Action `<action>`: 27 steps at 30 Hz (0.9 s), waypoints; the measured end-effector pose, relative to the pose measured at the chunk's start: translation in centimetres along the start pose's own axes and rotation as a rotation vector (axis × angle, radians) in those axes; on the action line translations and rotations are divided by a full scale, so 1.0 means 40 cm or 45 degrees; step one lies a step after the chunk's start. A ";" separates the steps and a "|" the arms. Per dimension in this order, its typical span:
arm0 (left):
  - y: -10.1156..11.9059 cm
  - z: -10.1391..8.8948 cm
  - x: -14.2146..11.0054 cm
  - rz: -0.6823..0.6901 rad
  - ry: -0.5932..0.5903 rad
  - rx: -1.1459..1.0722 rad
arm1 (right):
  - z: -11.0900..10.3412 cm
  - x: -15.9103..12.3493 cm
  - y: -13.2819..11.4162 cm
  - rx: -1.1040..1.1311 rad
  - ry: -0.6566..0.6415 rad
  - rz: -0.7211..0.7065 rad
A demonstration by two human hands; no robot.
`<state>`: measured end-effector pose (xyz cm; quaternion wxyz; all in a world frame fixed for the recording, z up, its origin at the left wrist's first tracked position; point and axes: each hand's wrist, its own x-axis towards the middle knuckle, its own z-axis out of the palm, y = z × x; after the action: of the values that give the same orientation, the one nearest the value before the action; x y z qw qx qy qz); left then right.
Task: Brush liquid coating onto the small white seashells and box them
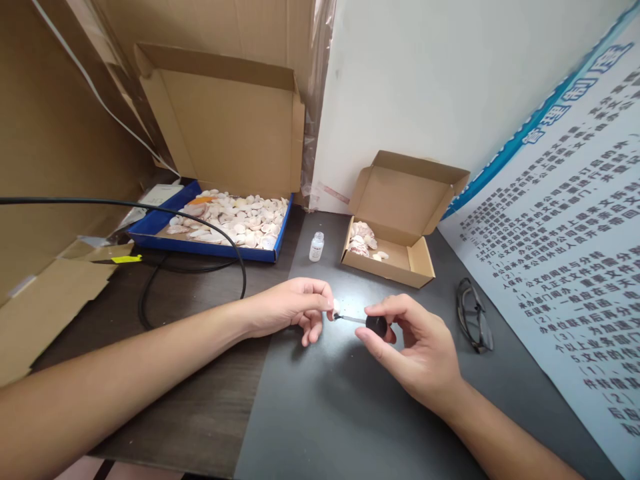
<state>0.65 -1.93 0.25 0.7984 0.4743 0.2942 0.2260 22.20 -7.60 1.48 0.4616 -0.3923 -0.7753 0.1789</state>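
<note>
Between thumb and fingers, my left hand (306, 308) pinches a small whitish shell (336, 309), mostly hidden by the fingertips. My right hand (415, 340) grips the round black cap of a brush applicator (376, 325). The applicator's thin stem points left, and its dark tip meets or nearly meets the shell; I cannot tell which. Beyond my hands, a small uncapped glass bottle (317, 247) with a label stands upright on the grey mat (310, 413).
An open blue box (210, 248) full of shells lies at the back left. To its right is a small open cardboard box (400, 270) with several shells. Glasses (474, 315) rest at right. A black cable (200, 220) loops at left, near a yellow-handled knife (125, 259).
</note>
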 end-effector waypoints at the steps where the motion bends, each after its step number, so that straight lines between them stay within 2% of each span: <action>1: 0.000 0.000 0.000 -0.002 -0.002 0.003 | 0.000 0.000 -0.001 -0.003 -0.009 -0.004; 15: 0.000 0.001 -0.001 0.013 -0.001 -0.007 | -0.002 0.002 -0.004 0.027 0.013 -0.029; 21: -0.002 0.000 -0.001 0.005 -0.014 0.022 | -0.002 -0.001 -0.004 0.020 -0.056 -0.015; 27: -0.001 -0.001 0.000 0.010 -0.001 0.001 | -0.005 0.001 -0.008 0.010 -0.002 -0.025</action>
<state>0.62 -1.94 0.19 0.7974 0.4758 0.2922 0.2287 22.19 -7.79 1.81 0.4643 -0.3829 -0.7787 0.1775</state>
